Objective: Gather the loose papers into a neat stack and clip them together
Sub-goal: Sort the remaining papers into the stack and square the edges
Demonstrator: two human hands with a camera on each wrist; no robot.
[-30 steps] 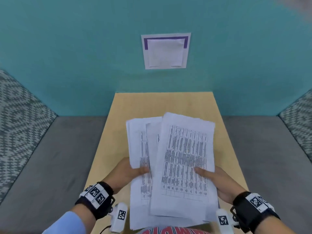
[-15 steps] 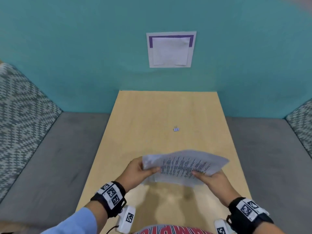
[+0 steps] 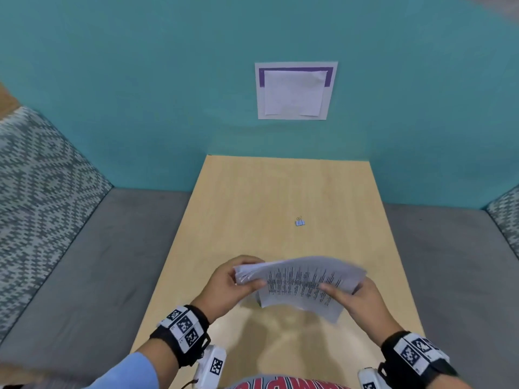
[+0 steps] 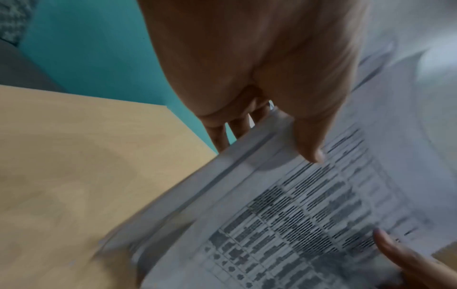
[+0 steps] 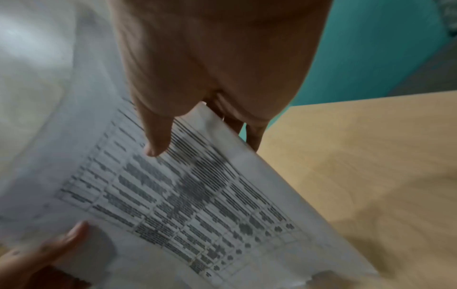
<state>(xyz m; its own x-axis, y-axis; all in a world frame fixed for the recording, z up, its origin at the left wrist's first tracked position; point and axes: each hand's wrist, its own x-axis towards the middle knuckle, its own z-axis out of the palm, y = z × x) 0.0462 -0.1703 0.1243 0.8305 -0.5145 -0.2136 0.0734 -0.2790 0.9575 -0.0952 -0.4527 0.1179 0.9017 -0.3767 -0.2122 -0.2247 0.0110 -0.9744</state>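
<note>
I hold a bundle of printed papers [image 3: 300,284] tilted on edge above the near part of the wooden table [image 3: 252,209]. My left hand [image 3: 237,279] grips its left side, thumb on the printed face and fingers behind. My right hand [image 3: 356,294] grips the right side the same way. The left wrist view shows the papers [image 4: 284,205] with the left thumb [image 4: 309,144] on them and sheet edges slightly staggered. The right wrist view shows the papers [image 5: 185,195] under the right thumb [image 5: 155,136]. A small binder clip [image 3: 300,222] lies alone on the table farther out.
A teal wall [image 3: 140,80] with a taped white sheet [image 3: 295,91] stands behind the table. Grey bench seats [image 3: 98,262] with patterned cushions [image 3: 36,175] flank the table on both sides.
The papers were lying spread flat on the table; both hands have lifted and gathered them into one upright bundle, uncovering the binder clip. The bundle has tightened a little in the last half second.
</note>
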